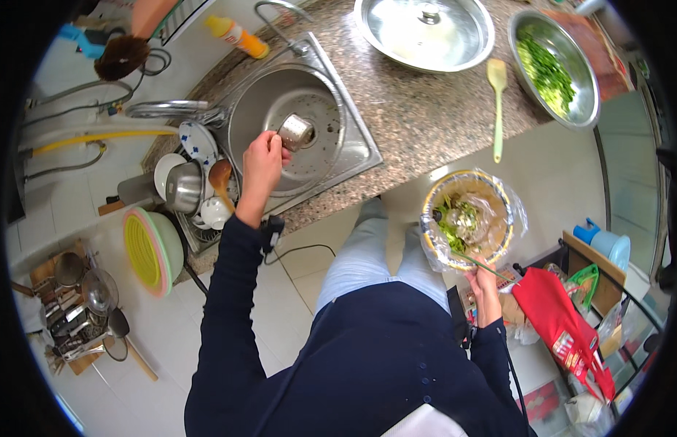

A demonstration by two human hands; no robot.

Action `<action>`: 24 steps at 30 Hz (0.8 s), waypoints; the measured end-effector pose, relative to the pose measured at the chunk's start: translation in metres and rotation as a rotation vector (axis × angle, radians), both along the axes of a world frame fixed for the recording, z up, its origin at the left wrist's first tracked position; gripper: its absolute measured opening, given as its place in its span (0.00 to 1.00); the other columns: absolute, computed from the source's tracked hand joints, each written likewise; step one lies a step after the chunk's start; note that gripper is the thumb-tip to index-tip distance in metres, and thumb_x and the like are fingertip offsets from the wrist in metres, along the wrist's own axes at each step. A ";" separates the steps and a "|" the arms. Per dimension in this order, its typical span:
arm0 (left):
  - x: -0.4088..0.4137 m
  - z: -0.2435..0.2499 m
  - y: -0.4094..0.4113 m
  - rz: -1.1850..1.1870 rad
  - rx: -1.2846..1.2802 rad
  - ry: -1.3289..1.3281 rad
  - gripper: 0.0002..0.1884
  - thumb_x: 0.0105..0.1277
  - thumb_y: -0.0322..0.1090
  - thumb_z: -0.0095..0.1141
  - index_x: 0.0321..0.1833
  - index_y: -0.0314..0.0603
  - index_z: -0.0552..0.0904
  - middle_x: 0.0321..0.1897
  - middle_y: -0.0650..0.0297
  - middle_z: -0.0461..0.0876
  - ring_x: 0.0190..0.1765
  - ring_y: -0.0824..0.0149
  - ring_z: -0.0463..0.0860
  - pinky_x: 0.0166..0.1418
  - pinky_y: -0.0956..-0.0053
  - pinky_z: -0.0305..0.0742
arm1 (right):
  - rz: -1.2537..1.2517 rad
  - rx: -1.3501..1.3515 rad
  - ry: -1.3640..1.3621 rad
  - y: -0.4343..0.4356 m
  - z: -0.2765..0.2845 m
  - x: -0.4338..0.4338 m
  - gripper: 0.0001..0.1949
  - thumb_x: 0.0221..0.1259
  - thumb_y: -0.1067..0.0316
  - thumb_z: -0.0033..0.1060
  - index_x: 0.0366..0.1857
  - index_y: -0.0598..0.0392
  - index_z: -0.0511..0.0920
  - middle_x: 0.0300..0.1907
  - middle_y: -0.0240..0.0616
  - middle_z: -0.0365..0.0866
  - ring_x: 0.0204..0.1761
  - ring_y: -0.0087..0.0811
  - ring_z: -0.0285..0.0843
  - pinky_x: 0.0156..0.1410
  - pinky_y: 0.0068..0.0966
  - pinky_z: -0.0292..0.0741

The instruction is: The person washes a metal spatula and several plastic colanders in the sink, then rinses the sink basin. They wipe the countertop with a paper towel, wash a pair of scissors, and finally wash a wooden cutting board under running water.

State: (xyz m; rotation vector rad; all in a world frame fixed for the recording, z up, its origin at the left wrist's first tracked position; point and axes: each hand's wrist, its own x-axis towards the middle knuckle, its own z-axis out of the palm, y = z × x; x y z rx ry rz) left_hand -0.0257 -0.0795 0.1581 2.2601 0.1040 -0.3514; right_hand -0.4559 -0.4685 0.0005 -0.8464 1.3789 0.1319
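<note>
Over the drain of the stainless steel sink [245, 120], my left hand [264, 158] pinches a small metal sink strainer [294, 131] by its edge. The strainer is tilted, and dark bits cling to it. Small scraps dot the sink floor [321, 112] around the drain hole. Off to the right, in front of the counter, my right hand [483, 281] grips the near rim of a waste bin [509, 205] lined with clear plastic. Green vegetable scraps [450, 210] and crumpled film lie inside it. Whether the bin touches the floor cannot be seen.
A lidded steel basin [420, 38], a pale green spatula [497, 109] and a steel bowl of chopped greens [581, 71] stand along the granite counter [404, 120]. Left of the sink is a dish rack with a steel pot [184, 187]. A red bag [551, 311] hangs at right.
</note>
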 end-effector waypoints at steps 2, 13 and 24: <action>0.026 -0.038 0.030 -0.075 0.247 -0.057 0.15 0.76 0.37 0.49 0.40 0.33 0.85 0.30 0.50 0.88 0.34 0.53 0.90 0.43 0.59 0.84 | -0.112 -0.068 0.055 0.004 -0.013 0.000 0.10 0.78 0.62 0.54 0.50 0.57 0.76 0.35 0.38 0.82 0.23 0.33 0.82 0.24 0.31 0.86; 0.079 -0.220 0.072 -0.210 0.449 0.048 0.14 0.67 0.34 0.57 0.49 0.31 0.84 0.49 0.46 0.86 0.54 0.41 0.84 0.60 0.52 0.79 | -0.305 0.052 0.058 0.025 -0.004 0.011 0.08 0.81 0.67 0.47 0.50 0.55 0.77 0.46 0.41 0.83 0.43 0.40 0.88 0.41 0.39 0.92; 0.130 -0.026 0.115 -0.205 1.220 -0.263 0.14 0.68 0.36 0.53 0.51 0.36 0.82 0.46 0.50 0.87 0.54 0.51 0.86 0.63 0.50 0.75 | -0.239 0.095 -0.013 0.028 -0.031 0.024 0.08 0.81 0.67 0.46 0.50 0.58 0.76 0.46 0.42 0.83 0.42 0.41 0.87 0.43 0.41 0.92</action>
